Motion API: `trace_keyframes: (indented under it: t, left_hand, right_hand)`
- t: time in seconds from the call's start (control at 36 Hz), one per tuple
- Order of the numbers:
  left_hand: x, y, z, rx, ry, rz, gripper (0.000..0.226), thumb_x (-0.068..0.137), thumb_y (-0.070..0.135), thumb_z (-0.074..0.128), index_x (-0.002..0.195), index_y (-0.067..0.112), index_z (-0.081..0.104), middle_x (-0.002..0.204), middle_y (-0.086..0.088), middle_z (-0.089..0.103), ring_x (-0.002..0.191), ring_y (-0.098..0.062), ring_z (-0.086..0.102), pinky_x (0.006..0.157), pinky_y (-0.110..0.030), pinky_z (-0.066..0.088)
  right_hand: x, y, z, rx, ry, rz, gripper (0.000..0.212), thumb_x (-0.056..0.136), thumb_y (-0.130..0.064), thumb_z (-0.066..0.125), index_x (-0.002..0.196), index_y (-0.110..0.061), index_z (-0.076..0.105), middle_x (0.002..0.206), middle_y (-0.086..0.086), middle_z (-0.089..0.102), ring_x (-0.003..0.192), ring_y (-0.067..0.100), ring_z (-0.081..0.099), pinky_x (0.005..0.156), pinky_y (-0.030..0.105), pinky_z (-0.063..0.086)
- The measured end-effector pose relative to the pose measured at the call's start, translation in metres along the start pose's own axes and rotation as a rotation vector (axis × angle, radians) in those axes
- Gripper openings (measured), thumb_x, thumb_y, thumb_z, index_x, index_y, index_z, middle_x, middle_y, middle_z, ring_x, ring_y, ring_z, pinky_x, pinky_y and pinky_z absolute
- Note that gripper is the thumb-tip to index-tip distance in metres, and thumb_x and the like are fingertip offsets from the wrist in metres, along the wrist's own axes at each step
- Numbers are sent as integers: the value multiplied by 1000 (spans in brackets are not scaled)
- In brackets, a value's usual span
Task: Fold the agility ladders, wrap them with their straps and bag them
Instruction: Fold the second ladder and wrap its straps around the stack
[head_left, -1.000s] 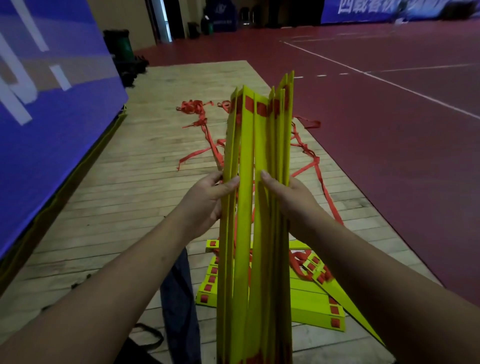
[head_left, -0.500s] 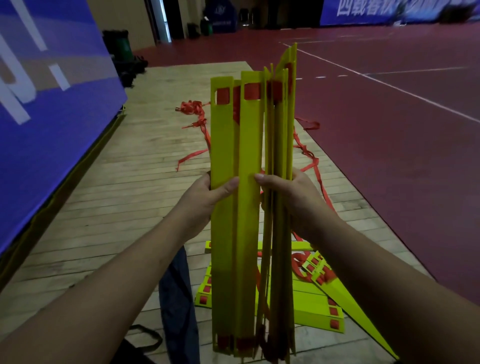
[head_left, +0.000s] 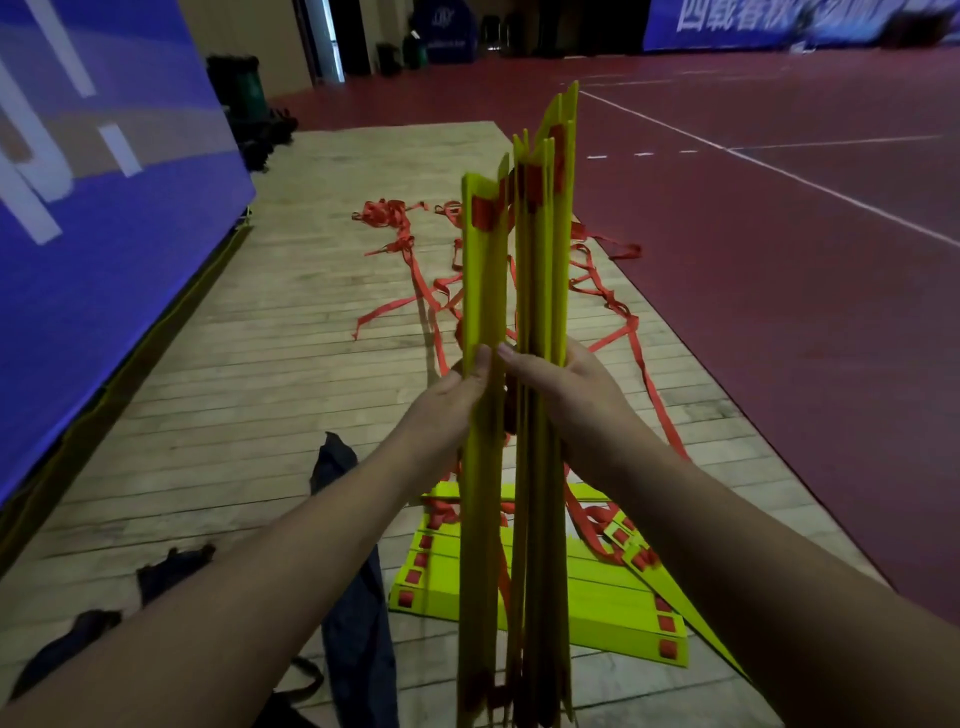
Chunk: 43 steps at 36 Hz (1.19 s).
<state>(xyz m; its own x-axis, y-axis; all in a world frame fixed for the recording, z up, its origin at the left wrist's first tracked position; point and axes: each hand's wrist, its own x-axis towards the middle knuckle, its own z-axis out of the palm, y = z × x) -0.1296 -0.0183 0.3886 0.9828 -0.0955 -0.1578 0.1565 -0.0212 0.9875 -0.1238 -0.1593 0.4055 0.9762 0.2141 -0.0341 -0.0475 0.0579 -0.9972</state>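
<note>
I hold a bundle of yellow agility ladder rungs (head_left: 537, 291) upright in front of me, red strap patches at their top ends. My left hand (head_left: 452, 402) grips the left side of the bundle, thumb across the front. On the right side my right hand (head_left: 566, 395) clasps it, fingers curled round the rungs. Red straps (head_left: 613, 332) trail from the bundle onto the wooden floor. A second stack of folded yellow rungs (head_left: 597, 608) lies flat on the floor below. A dark bag (head_left: 358, 597) lies on the floor to the left of that stack.
The wooden platform (head_left: 260, 374) borders a red sports floor (head_left: 805, 312) on the right and a blue banner wall (head_left: 104, 218) on the left. A dark bin (head_left: 241, 88) stands at the far left end. More dark fabric (head_left: 171, 566) lies near my left forearm.
The rungs have been pressed closer together into a tighter bundle and turned more edge-on. Both hands have drawn nearer to each other around it.
</note>
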Motion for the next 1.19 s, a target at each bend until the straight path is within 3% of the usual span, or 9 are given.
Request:
trace_keyframes:
  t: [0.08,0.22,0.31,0.44,0.53,0.69,0.92,1.0,1.19]
  left_hand:
    - [0,-3,5,13,-11,19,67,87,67,45,123,13,58,125,-16,66,120,-33,62,99,-43,50]
    - [-2,-3,15,18,-31,132,61,63,77,56,104,31,61,103,-6,73,101,-22,69,95,-45,55]
    - [1,-4,18,-28,40,129,54,70,70,60,101,27,65,95,-13,76,93,-31,73,94,-57,54]
    - [-4,-21,34,-60,50,71,48,100,57,43,85,19,70,75,-14,64,72,-30,61,68,-44,51]
    - [-1,-27,41,-114,89,67,23,104,14,45,86,12,59,59,4,61,65,-19,55,54,-24,47]
    - [1,-23,39,-96,152,8,19,99,3,44,80,3,50,61,-6,43,56,-16,44,44,-20,36]
    - [-5,-13,39,-107,138,-27,58,84,70,39,95,19,65,89,-5,74,90,-21,69,81,-40,56]
    - [-3,-7,38,-227,191,-73,72,72,75,43,111,19,64,111,-9,73,111,-27,67,99,-49,53]
    - [22,4,6,-411,409,-97,61,89,67,50,104,12,68,102,-11,75,96,-26,72,89,-46,58]
  right_hand:
    - [-2,1,2,-28,5,-17,33,99,-34,61,126,-15,61,102,2,75,97,17,74,70,26,59]
    - [1,-4,5,-72,96,36,50,94,-58,58,127,-21,62,109,2,74,104,22,72,89,44,61]
    - [1,-6,6,-36,139,67,63,87,-70,55,124,-20,62,109,4,74,105,26,71,92,50,59]
    - [-2,-2,17,-260,209,7,77,80,-89,37,107,-19,57,111,10,63,105,23,63,95,49,54]
    - [-3,-2,22,-316,217,41,106,68,-97,27,133,-16,45,137,11,45,127,30,50,109,53,44]
    - [-1,-13,29,-369,177,127,115,72,-94,16,153,-15,34,155,7,32,142,30,35,116,50,31]
    - [9,0,13,-479,74,116,78,99,-68,8,149,-22,45,161,16,32,152,32,24,122,58,19]
    - [9,5,10,-398,-40,160,80,97,-72,13,153,-23,43,157,14,41,148,31,33,122,53,26]
    - [-9,20,13,-438,-288,232,79,95,-76,28,147,-20,47,143,9,56,124,23,57,105,43,45]
